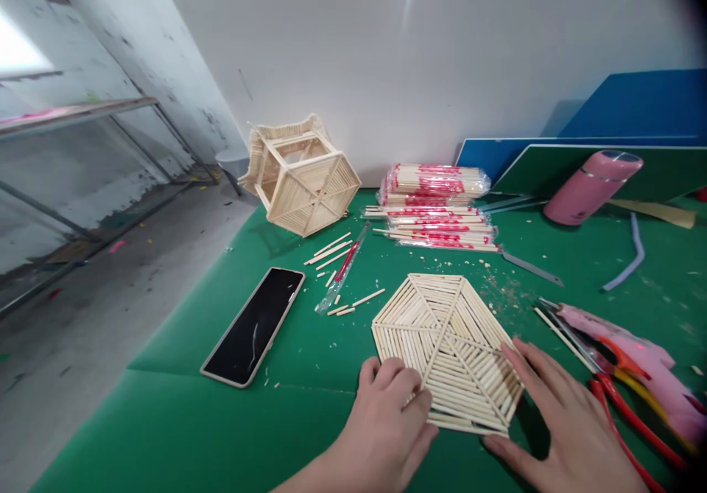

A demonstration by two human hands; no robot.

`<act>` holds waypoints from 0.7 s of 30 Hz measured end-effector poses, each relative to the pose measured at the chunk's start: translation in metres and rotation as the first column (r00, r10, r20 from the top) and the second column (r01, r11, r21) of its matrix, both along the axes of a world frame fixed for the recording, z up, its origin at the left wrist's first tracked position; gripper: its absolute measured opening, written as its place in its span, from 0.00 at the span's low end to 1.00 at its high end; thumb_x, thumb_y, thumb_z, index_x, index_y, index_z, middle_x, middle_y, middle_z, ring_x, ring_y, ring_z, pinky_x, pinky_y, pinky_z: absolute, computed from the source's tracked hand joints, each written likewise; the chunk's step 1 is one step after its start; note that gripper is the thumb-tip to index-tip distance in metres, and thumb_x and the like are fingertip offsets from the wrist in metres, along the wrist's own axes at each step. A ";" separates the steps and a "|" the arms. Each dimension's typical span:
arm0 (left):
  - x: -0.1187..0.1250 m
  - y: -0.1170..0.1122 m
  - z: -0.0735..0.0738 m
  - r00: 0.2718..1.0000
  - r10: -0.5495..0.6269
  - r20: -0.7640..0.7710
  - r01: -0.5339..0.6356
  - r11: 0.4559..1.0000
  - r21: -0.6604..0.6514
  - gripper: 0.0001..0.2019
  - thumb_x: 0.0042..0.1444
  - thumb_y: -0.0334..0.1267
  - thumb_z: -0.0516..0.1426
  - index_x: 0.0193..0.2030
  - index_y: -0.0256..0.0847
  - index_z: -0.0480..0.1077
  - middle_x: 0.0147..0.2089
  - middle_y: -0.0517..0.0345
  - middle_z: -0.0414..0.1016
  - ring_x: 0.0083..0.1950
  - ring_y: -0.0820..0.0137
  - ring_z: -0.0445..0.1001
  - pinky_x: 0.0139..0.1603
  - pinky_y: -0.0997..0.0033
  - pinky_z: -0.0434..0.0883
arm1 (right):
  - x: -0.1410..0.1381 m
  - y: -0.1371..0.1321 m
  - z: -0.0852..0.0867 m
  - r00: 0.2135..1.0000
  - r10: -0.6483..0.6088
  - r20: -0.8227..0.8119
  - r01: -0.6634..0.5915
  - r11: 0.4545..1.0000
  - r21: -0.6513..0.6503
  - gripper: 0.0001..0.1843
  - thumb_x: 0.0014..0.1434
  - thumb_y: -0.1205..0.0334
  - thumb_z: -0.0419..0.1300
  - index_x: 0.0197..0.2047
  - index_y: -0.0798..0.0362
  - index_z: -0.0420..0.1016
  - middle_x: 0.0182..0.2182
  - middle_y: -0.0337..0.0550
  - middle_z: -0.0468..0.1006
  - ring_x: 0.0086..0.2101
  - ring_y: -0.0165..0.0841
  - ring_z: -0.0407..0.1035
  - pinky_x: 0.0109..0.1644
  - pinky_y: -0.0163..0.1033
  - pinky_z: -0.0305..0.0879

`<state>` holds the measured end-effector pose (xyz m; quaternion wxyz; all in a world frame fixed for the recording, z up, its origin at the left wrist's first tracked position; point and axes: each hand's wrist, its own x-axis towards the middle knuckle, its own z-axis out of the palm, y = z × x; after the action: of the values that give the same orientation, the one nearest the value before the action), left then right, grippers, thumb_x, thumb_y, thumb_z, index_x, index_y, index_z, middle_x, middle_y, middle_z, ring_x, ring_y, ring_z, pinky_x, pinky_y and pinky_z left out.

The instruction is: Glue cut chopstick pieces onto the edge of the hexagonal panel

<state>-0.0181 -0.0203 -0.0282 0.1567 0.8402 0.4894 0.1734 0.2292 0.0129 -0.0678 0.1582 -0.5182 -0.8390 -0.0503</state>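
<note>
A flat hexagonal panel of thin wooden sticks (442,331) lies in front of me on the green table, with spoke-like sticks meeting at its middle. My left hand (387,419) has its fingers curled over the panel's lower left edge, and the fingertips are partly hidden. At the right side, my right hand (568,427) holds the panel's edge, its fingers on the right corner and its thumb at the lower right corner. Along the bottom edge, a narrow gap shows beside the outermost stick.
A phone (254,327) lies left; a hexagonal stick structure (314,191) leans behind it. Wrapped stick bundles (436,209) sit at the back, near cut stick pieces (369,298). To the right are a pink glue gun (624,331), red-handled pliers (613,390) and a pink bottle (591,187).
</note>
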 end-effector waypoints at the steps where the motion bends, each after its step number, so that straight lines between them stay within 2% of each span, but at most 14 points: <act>1: 0.000 0.000 0.000 1.000 0.000 0.005 0.000 1.000 0.006 0.09 0.56 0.37 0.50 0.42 0.39 0.66 0.40 0.51 0.68 0.42 0.61 0.62 0.42 0.53 0.61 | 0.000 0.000 -0.001 1.000 0.003 0.024 -0.003 1.000 0.005 0.46 0.45 0.38 0.55 0.63 0.49 0.45 0.57 0.54 0.60 0.53 0.53 0.57 0.45 0.57 0.61; 5: 0.000 0.000 -0.003 0.995 0.030 0.097 -0.038 0.995 0.090 0.09 0.53 0.35 0.52 0.41 0.39 0.66 0.38 0.50 0.67 0.41 0.61 0.64 0.40 0.53 0.64 | 0.002 0.002 -0.002 0.999 -0.004 0.039 0.004 1.000 0.011 0.48 0.45 0.38 0.55 0.63 0.49 0.43 0.56 0.54 0.61 0.52 0.52 0.58 0.45 0.56 0.60; 8: 0.000 0.001 -0.007 0.940 0.188 0.284 -0.235 0.962 0.139 0.15 0.50 0.32 0.54 0.47 0.38 0.63 0.46 0.45 0.62 0.48 0.58 0.62 0.44 0.53 0.66 | 0.003 0.004 -0.003 1.000 0.001 0.030 -0.002 1.000 0.012 0.47 0.45 0.37 0.55 0.63 0.48 0.44 0.56 0.53 0.62 0.52 0.51 0.59 0.45 0.55 0.61; 10: 0.001 0.003 -0.008 0.870 0.296 0.395 -0.353 0.932 0.078 0.18 0.52 0.30 0.52 0.51 0.39 0.60 0.52 0.43 0.56 0.54 0.58 0.58 0.50 0.53 0.65 | 0.003 0.005 -0.003 1.000 0.009 0.024 -0.009 1.000 0.001 0.47 0.45 0.37 0.56 0.63 0.49 0.46 0.56 0.52 0.61 0.52 0.51 0.58 0.45 0.55 0.61; 12: 0.003 0.005 -0.008 0.798 0.354 0.487 -0.380 0.924 -0.050 0.18 0.54 0.30 0.50 0.53 0.42 0.59 0.55 0.45 0.53 0.58 0.60 0.57 0.53 0.54 0.63 | 0.002 0.005 -0.002 1.000 0.004 0.015 -0.004 1.000 -0.015 0.47 0.45 0.37 0.56 0.62 0.49 0.46 0.57 0.52 0.60 0.53 0.51 0.57 0.46 0.55 0.60; 14: 0.006 0.007 -0.005 0.688 0.413 0.597 -0.379 0.906 -0.190 0.16 0.55 0.32 0.50 0.51 0.45 0.62 0.56 0.47 0.53 0.59 0.61 0.57 0.55 0.55 0.61 | 0.001 0.005 0.000 1.000 -0.002 0.002 0.002 1.000 -0.028 0.46 0.45 0.38 0.56 0.62 0.50 0.47 0.57 0.52 0.59 0.53 0.51 0.56 0.47 0.55 0.59; 17: 0.008 0.013 0.004 0.424 0.541 0.726 -0.381 0.834 -0.399 0.11 0.54 0.37 0.53 0.44 0.44 0.67 0.55 0.50 0.57 0.58 0.61 0.59 0.55 0.58 0.61 | -0.001 0.004 0.004 1.000 -0.002 -0.028 0.000 0.999 -0.053 0.45 0.46 0.39 0.56 0.62 0.50 0.47 0.57 0.53 0.58 0.54 0.50 0.55 0.48 0.55 0.59; 21: 0.009 0.021 0.020 0.117 0.678 0.725 -0.237 0.728 -0.643 0.12 0.51 0.41 0.57 0.42 0.41 0.68 0.51 0.50 0.65 0.57 0.60 0.61 0.55 0.61 0.61 | -0.003 0.003 0.009 0.997 -0.027 -0.071 0.020 0.995 -0.094 0.46 0.45 0.39 0.57 0.62 0.50 0.46 0.57 0.53 0.58 0.54 0.49 0.54 0.50 0.55 0.57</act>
<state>-0.0095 0.0010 -0.0082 0.5030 0.3218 0.5611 0.5733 0.2259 0.0160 -0.0587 0.1635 -0.5363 -0.8280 0.0058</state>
